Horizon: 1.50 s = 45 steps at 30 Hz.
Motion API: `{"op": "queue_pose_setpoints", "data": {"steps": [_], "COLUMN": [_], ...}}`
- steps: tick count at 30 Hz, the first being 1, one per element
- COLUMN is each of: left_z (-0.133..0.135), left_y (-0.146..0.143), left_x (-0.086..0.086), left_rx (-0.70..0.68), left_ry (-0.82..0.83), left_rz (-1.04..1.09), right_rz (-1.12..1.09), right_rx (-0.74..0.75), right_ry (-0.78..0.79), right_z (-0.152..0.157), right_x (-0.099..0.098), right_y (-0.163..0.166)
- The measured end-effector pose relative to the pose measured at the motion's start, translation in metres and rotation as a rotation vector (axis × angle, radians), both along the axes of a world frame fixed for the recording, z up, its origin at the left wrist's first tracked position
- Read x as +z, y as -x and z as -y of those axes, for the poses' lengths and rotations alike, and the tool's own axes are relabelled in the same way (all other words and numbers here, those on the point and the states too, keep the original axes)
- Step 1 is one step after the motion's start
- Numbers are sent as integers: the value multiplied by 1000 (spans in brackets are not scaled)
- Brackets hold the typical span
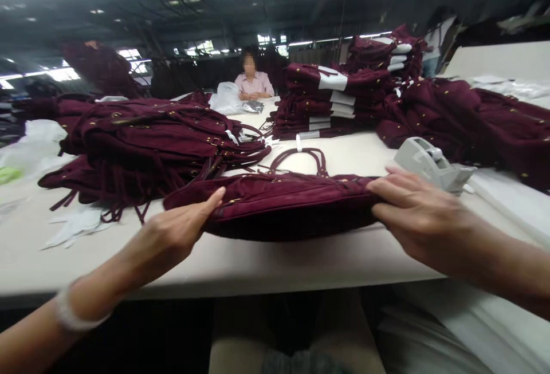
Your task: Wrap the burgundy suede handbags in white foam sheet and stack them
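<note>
A maroon handbag is stretched between my two hands near the front of the table. My left hand grips its left end, thumb on top and the other fingers hidden beneath. At the right end, my right hand pinches the bag's corner, a little blurred by motion. The bag's near edge is raised, and its dark underside faces me. Its looped handle lies on the table beyond it, with a white wrap at the top of the loop.
A loose pile of maroon bags lies at left, and a stack with white paper bands stands behind. More bags lie at right, by a grey tape dispenser. Across the white table sits a person near clear plastic.
</note>
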<state>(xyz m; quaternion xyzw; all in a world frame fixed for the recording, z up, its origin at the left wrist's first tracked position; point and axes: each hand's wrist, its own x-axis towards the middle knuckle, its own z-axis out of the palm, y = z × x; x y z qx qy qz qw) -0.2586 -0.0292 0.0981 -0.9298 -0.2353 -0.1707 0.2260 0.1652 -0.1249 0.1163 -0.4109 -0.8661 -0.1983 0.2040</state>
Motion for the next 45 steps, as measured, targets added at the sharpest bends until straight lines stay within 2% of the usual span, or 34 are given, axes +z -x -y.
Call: {"op": "queue_pose_setpoints", "data": {"steps": [2, 5, 8, 10, 11, 12, 13, 14, 16, 19, 20, 21, 22, 23, 24, 26, 28, 31, 34, 36, 37, 39, 41, 43, 45], "left_z": [2, -21, -46, -49, -46, -42, -37, -33, -25, -13, -8, -4, -1, 1, 1, 0, -3, -3, -1, 0, 0, -1, 0, 5, 14], "left_y": [7, -5, -29, -39, -42, -43, -44, -44, -44, -47, -48, -48, -48, -47, -46, -42, -40, -39, -41, -41, -41, -41, -41, -42, -44], "left_x": [38, 91, 141, 162, 165, 159, 146, 124, 59, -56, -88, -113, -130, -139, -143, -139, -131, -126, -127, -129, -130, -134, -141, -145, -141], "left_rx": [30, 113, 258, 307, 295, 254, 195, 127, -2, -63, -42, -9, 18, 36, 40, 18, -5, 5, 20, 16, 13, 25, 50, 86, 138], "left_ry": [-101, -194, -330, -413, -440, -455, -456, -444, -375, -199, -153, -104, -73, -50, -34, -16, -8, -27, -45, -52, -49, -33, -13, 22, 98], "left_rz": [67, -2, 73, 209, 263, 291, 297, 290, 252, 159, 172, 155, 143, 129, 109, 77, 56, 42, 20, 18, 21, 41, 78, 114, 131], "right_rz": [-8, 121, 223, 190, 168, 158, 156, 165, 192, 197, 172, 137, 128, 104, 84, 33, -49, -205, -167, -106, -92, -82, -51, 13, 42], "right_rx": [12, -10, -175, -290, -313, -318, -301, -265, -179, -19, 12, -32, -36, -55, -63, -51, -56, -164, -222, -142, -105, -78, -109, -156, -206], "right_ry": [-59, -129, -336, -479, -526, -548, -557, -551, -482, -267, -220, -168, -116, -74, -25, 93, 243, 374, 287, 185, 150, 135, 192, 325, 394], "right_z": [-2, -30, -57, -57, -53, -47, -40, -35, -27, -20, -18, -16, -13, -11, -8, -3, 0, -6, -30, -51, -61, -77, -84, -85, -85], "right_x": [32, 71, 112, 133, 137, 133, 122, 103, 43, -68, -100, -126, -144, -155, -158, -147, -120, -66, -11, 8, 7, -15, -60, -110, -148], "right_y": [-4, -13, -21, -24, -26, -28, -30, -33, -36, -37, -37, -36, -36, -36, -36, -35, -32, -20, 2, 20, 30, 50, 66, 76, 78]}}
